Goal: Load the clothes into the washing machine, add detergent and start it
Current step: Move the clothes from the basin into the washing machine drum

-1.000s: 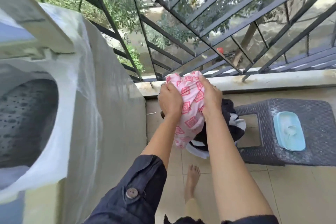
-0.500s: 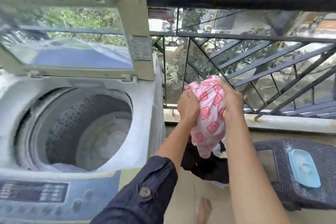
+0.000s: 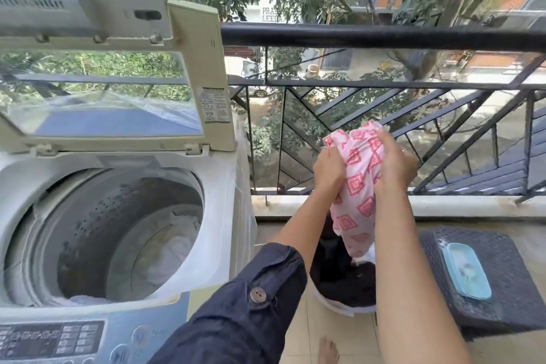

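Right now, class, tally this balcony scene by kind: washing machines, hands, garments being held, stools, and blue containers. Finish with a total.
washing machine: 1
hands, left hand and right hand: 2
pink-patterned garment, gripped by both hands: 1
dark stool: 1
blue container on the stool: 1
Total: 6

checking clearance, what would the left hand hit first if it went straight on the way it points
Likely the balcony railing: the left hand, gripping the pink cloth, points up toward its diagonal bars. Depth is unclear.
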Available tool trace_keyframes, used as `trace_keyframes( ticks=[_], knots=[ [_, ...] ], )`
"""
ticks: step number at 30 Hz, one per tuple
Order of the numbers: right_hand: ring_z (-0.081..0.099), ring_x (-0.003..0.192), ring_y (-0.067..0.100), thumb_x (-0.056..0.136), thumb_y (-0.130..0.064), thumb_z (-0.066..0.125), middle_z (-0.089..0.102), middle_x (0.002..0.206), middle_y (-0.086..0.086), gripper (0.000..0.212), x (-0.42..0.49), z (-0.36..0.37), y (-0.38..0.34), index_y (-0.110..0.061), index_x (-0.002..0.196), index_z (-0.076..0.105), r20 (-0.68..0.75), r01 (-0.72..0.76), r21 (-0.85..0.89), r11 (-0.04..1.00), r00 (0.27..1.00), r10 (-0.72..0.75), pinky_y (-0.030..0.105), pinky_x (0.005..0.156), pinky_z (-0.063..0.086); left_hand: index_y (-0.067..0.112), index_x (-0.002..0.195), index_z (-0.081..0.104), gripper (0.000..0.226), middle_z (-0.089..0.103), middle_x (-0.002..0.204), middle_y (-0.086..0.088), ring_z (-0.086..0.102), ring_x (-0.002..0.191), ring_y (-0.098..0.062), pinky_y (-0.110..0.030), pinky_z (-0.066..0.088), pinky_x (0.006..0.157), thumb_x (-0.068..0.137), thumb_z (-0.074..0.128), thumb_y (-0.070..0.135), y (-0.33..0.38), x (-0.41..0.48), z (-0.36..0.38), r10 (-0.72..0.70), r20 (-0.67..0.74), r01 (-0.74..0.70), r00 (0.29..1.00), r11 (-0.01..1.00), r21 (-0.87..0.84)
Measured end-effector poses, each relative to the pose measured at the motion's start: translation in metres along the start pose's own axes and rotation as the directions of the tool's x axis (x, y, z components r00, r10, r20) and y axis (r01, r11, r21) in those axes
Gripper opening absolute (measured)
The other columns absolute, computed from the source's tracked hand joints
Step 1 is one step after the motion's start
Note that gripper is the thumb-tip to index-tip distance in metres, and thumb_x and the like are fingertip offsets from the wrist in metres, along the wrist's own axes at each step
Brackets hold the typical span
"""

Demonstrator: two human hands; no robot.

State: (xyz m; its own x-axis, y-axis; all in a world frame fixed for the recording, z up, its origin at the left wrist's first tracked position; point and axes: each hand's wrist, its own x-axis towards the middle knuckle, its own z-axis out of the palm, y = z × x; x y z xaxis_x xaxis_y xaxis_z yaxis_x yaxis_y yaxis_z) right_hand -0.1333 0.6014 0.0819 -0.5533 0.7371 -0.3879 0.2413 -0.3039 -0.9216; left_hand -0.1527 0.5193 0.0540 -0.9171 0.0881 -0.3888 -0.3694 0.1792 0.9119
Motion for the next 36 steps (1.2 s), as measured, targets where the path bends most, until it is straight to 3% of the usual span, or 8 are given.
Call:
trace_keyframes(
  ticks=[5, 11, 16, 20, 23, 28, 32, 36],
  knots=[
    [0.073, 0.081, 0.026, 0.073, -0.032, 0.076, 0.07, 0.075, 0.006, 0.033, 0.0, -0.008, -0.019, -0.018, 0.058, 0.05, -0.068, 0.067, 0.125, 0.99, 0.996, -0.058, 0.046, 0.079, 0.059, 0.011, 0.085, 0.043, 0.031, 0.046, 0.092, -0.006, 0.041, 0.079, -0.017, -0.029, 0.028, 0.075, 0.101, 0.021, 0.024, 0.025, 0.001, 0.013, 0.13, 0.022, -0.131, 0.991, 0.985, 0.108],
    [0.071, 0.071, 0.025, 0.076, -0.03, 0.074, 0.069, 0.071, 0.002, 0.024, -0.009, 0.009, -0.034, -0.015, 0.066, 0.059, 0.084, 0.056, 0.151, 0.987, 0.994, -0.069, 0.037, 0.073, 0.06, 0.016, 0.078, 0.048, 0.037, 0.055, 0.085, -0.006, 0.056, 0.082, -0.022, -0.036, 0.048, 0.08, 0.1, 0.027, 0.037, 0.041, 0.001, -0.005, 0.191, -0.161, -0.187, 0.968, 0.982, 0.039],
    [0.064, 0.052, 0.015, 0.076, -0.034, 0.074, 0.065, 0.062, -0.003, 0.024, -0.039, 0.048, -0.025, -0.012, 0.071, 0.063, 0.322, 0.006, 0.075, 0.997, 0.946, -0.029, 0.023, 0.05, 0.054, 0.019, 0.06, 0.036, 0.04, 0.042, 0.057, 0.005, 0.04, 0.05, -0.011, -0.017, 0.035, 0.046, 0.098, 0.033, 0.031, 0.043, -0.001, -0.064, 0.234, -0.376, -0.228, 0.896, 0.972, 0.06],
    [0.068, 0.056, 0.019, 0.075, -0.038, 0.072, 0.068, 0.06, -0.002, 0.026, -0.072, 0.09, -0.012, -0.014, 0.074, 0.065, 0.541, -0.001, -0.049, 0.999, 0.84, 0.028, 0.027, 0.062, 0.058, 0.019, 0.059, 0.037, 0.038, 0.045, 0.059, 0.001, 0.045, 0.055, -0.015, -0.026, 0.039, 0.054, 0.095, 0.035, 0.029, 0.035, -0.01, -0.128, 0.21, -0.507, -0.209, 0.836, 0.976, 0.059],
    [0.072, 0.08, 0.032, 0.074, -0.038, 0.073, 0.072, 0.082, 0.008, 0.03, -0.105, 0.125, 0.006, -0.011, 0.085, 0.069, 0.648, -0.006, -0.097, 0.995, 0.759, 0.068, 0.044, 0.087, 0.057, 0.017, 0.056, 0.041, 0.042, 0.047, 0.058, 0.001, 0.046, 0.054, -0.015, -0.025, 0.04, 0.054, 0.096, 0.036, 0.028, 0.024, -0.023, -0.181, 0.195, -0.607, -0.188, 0.771, 0.979, 0.076],
    [0.067, 0.101, 0.037, 0.074, -0.031, 0.075, 0.07, 0.109, 0.018, 0.042, -0.169, 0.18, 0.041, -0.005, 0.107, 0.068, 0.73, -0.054, -0.108, 0.993, 0.674, 0.116, 0.05, 0.095, 0.051, 0.004, 0.058, 0.048, 0.046, 0.064, 0.082, -0.026, 0.055, 0.073, -0.031, -0.04, 0.045, 0.07, 0.095, 0.036, 0.03, -0.002, -0.044, -0.263, 0.133, -0.752, -0.127, 0.645, 0.99, 0.066],
    [0.069, 0.098, 0.031, 0.072, -0.033, 0.076, 0.071, 0.107, 0.019, 0.036, -0.209, 0.209, 0.076, -0.004, 0.092, 0.072, 0.736, -0.052, -0.169, 0.984, 0.658, 0.161, 0.046, 0.095, 0.052, 0.0, 0.095, 0.065, 0.048, 0.067, 0.103, -0.023, 0.06, 0.097, -0.038, -0.041, 0.045, 0.083, 0.095, 0.033, 0.036, -0.033, -0.054, -0.314, 0.07, -0.818, -0.024, 0.571, 0.997, 0.069],
    [0.069, 0.099, 0.025, 0.07, -0.035, 0.077, 0.073, 0.102, 0.011, 0.028, -0.23, 0.224, 0.112, -0.011, 0.084, 0.074, 0.752, -0.05, -0.243, 0.969, 0.621, 0.221, 0.042, 0.097, 0.052, 0.012, 0.117, 0.058, 0.044, 0.063, 0.118, -0.02, 0.056, 0.111, -0.037, -0.041, 0.042, 0.091, 0.095, 0.032, 0.041, -0.07, -0.059, -0.345, -0.044, -0.855, 0.114, 0.517, 0.993, 0.017]
  ],
)
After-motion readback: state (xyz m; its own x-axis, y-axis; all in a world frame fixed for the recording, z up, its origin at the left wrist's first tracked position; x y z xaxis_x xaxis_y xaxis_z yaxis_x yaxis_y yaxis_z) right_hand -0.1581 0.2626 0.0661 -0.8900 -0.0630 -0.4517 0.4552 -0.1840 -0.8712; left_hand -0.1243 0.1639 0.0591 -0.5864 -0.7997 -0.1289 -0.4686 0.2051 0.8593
